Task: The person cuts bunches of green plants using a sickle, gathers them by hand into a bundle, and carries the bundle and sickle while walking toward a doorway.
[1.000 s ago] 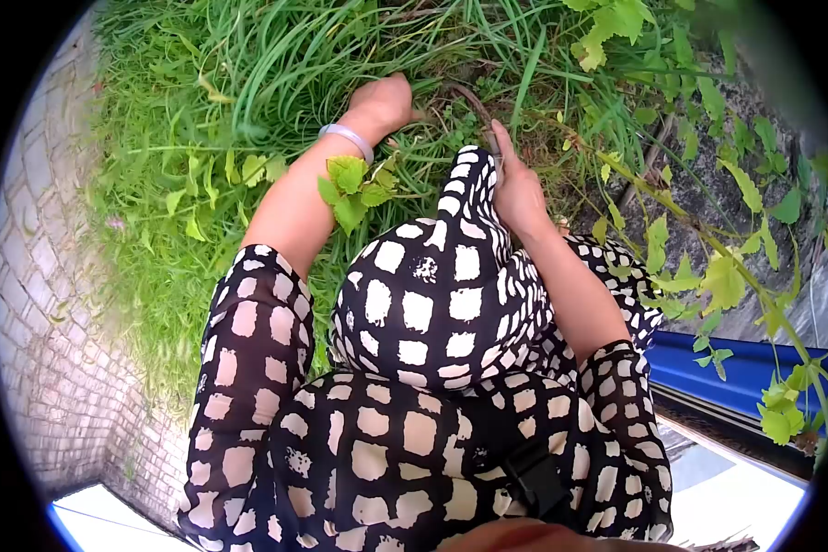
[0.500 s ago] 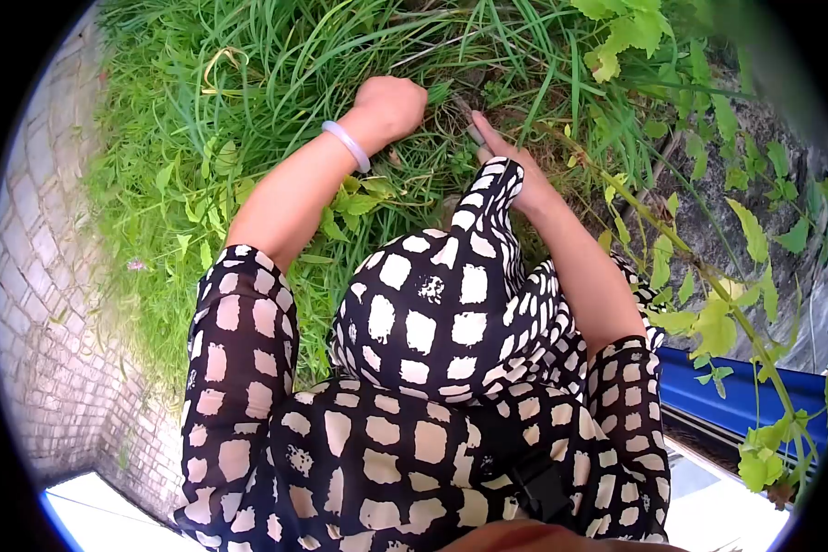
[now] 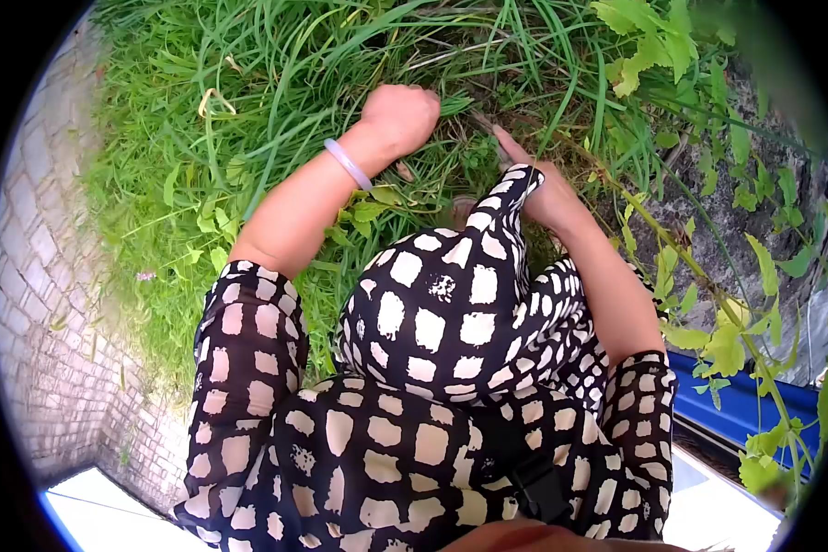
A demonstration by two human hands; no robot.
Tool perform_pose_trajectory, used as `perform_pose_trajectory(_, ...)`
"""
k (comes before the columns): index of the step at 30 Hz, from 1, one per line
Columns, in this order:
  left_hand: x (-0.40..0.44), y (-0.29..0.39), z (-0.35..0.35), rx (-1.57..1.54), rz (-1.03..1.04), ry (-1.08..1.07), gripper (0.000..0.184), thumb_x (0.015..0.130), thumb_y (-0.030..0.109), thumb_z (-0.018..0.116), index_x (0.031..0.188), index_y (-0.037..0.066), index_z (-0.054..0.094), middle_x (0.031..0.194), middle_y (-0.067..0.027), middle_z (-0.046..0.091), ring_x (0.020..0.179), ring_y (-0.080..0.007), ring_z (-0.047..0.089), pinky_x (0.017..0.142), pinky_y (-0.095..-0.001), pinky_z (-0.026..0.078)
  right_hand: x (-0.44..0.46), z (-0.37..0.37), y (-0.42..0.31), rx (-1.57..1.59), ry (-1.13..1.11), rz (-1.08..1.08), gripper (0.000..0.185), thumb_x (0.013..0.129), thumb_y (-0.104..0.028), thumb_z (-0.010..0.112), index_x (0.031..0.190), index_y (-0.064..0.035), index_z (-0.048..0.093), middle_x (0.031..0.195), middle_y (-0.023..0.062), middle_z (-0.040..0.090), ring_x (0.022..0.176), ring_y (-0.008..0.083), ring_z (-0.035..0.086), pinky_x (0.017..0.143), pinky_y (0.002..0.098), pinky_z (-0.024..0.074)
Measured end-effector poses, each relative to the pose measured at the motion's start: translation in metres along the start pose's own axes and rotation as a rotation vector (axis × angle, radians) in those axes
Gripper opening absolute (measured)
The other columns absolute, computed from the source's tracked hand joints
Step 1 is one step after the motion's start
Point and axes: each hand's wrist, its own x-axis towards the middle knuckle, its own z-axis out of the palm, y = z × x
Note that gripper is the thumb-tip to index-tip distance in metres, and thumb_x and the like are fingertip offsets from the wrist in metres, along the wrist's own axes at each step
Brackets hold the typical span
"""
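My left hand (image 3: 403, 120), with a pale lilac bangle (image 3: 348, 165) on its wrist, is closed in a fist low in the grass. Cut-looking ends of green grass blades (image 3: 455, 107) stick out on the right side of the fist, so it grips a bunch. To the right, my right hand (image 3: 545, 195) is partly hidden behind the patterned cloth over my knee. Its index finger points up and left. Past that fingertip lies a thin, brownish, pointed piece (image 3: 483, 120); whether the hand holds it as a tool is unclear. The two hands are apart.
Long grass (image 3: 276, 83) spreads ahead and left, bordered by brick paving (image 3: 41, 258). A leafy stem (image 3: 699, 267) crosses on the right before a grey rock (image 3: 708, 207). A blue object (image 3: 736, 386) sits at lower right. My knee (image 3: 442, 304) rises between the arms.
Both hands have shifted slightly right and down in the view, along with the surrounding grass and plants. The left fist stays closed on the grass.
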Motion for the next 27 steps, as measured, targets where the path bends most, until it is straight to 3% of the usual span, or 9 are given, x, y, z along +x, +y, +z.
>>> perform_pose_trajectory(7,-0.042,-0.026,-0.008,-0.051,-0.043,0.119,0.011,0.072,0.004,0.048,0.082,0.001,0.053,0.073,-0.0184,0.061,0.068,-0.036,0.061,0.058,-0.045,0.049,-0.008,-0.009,0.009,-0.1,-0.091,0.029,0.058,0.088,-0.019,0.046,0.141,-0.0268,0.024,0.101,0.0243,0.06,0.093,0.0387,0.058,0.08,0.0445,0.0459)
perform_pose_trajectory(10,-0.097,-0.041,-0.035,-0.187,-0.419,0.211,0.025,0.078,0.008,0.053,0.103,0.008,0.054,0.08,-0.0185,0.061,0.076,-0.0377,0.059,0.063,-0.0469,0.047,-0.02,-0.009,0.005,-0.015,0.072,0.028,0.058,0.088,-0.017,0.048,0.14,-0.0264,0.025,0.103,0.0234,0.06,0.094,0.0392,0.058,0.08,0.0436,0.0465)
perform_pose_trajectory(13,-0.12,-0.076,-0.04,-0.602,-0.387,0.944,0.03,0.086,0.017,0.058,0.114,0.005,0.056,0.088,-0.0054,0.065,0.07,-0.023,0.06,0.061,-0.0379,0.047,0.008,-0.006,-0.009,0.155,0.397,-0.105,0.053,0.091,-0.02,0.047,0.139,-0.0239,0.026,0.11,0.0232,0.058,0.1,0.0386,0.057,0.084,0.041,0.0455)
perform_pose_trajectory(14,-0.13,-0.065,-0.073,-0.859,-0.877,0.989,0.03,0.089,0.02,0.056,0.114,0.002,0.055,0.096,-0.0063,0.063,0.078,-0.017,0.058,0.067,-0.0292,0.046,0.016,-0.006,-0.011,0.139,0.326,-0.018,0.053,0.091,-0.021,0.046,0.14,-0.0225,0.025,0.114,0.0222,0.056,0.103,0.0381,0.056,0.086,0.0406,0.0445)
perform_pose_trajectory(16,-0.154,-0.104,-0.084,-1.298,-0.681,1.549,0.028,0.089,0.015,0.057,0.111,-0.001,0.053,0.105,-0.0123,0.059,0.083,-0.0178,0.059,0.069,-0.0237,0.048,0.028,0.001,-0.013,0.16,0.3,0.038,0.053,0.092,-0.022,0.045,0.141,-0.021,0.023,0.12,0.0204,0.053,0.107,0.0376,0.054,0.089,0.04,0.0428)
perform_pose_trajectory(19,-0.157,-0.095,-0.116,-1.032,-0.654,1.84,0.023,0.089,0.013,0.057,0.107,-0.001,0.055,0.096,-0.0087,0.062,0.078,-0.0175,0.06,0.069,-0.0291,0.052,0.039,0.008,-0.026,0.178,0.357,0.087,0.054,0.092,-0.023,0.045,0.14,-0.0195,0.022,0.126,0.0163,0.051,0.109,0.0374,0.052,0.091,0.0391,0.0415)
perform_pose_trajectory(23,-0.128,-0.042,-0.12,-0.96,-0.181,1.016,0.017,0.087,0.011,0.059,0.101,0.003,0.059,0.089,-0.0098,0.064,0.073,-0.0182,0.059,0.064,-0.0288,0.05,0.057,0.011,-0.047,0.27,0.367,-0.008,0.058,0.089,-0.024,0.047,0.139,-0.0107,0.023,0.117,0.0212,0.055,0.105,0.0399,0.053,0.09,0.0406,0.0418)
perform_pose_trajectory(24,-0.1,-0.031,-0.125,-0.516,0.223,0.78,0.013,0.082,0.007,0.059,0.095,0.004,0.06,0.084,-0.0134,0.062,0.071,-0.0222,0.06,0.061,-0.0319,0.05,0.064,0.012,-0.05,0.222,0.326,0.038,0.057,0.088,-0.023,0.047,0.139,-0.0116,0.024,0.113,0.0215,0.057,0.104,0.0402,0.054,0.089,0.0414,0.0422)
perform_pose_trajectory(27,-0.04,-0.016,-0.048,0.1,0.187,0.186,0.016,0.072,0.008,0.055,0.087,0.003,0.057,0.092,-0.0122,0.06,0.08,-0.0253,0.061,0.064,-0.0335,0.052,0.083,0.016,-0.041,0.189,0.256,-0.07,0.056,0.086,-0.024,0.05,0.137,-0.016,0.03,0.109,0.0217,0.059,0.101,0.0396,0.055,0.088,0.0422,0.0438)
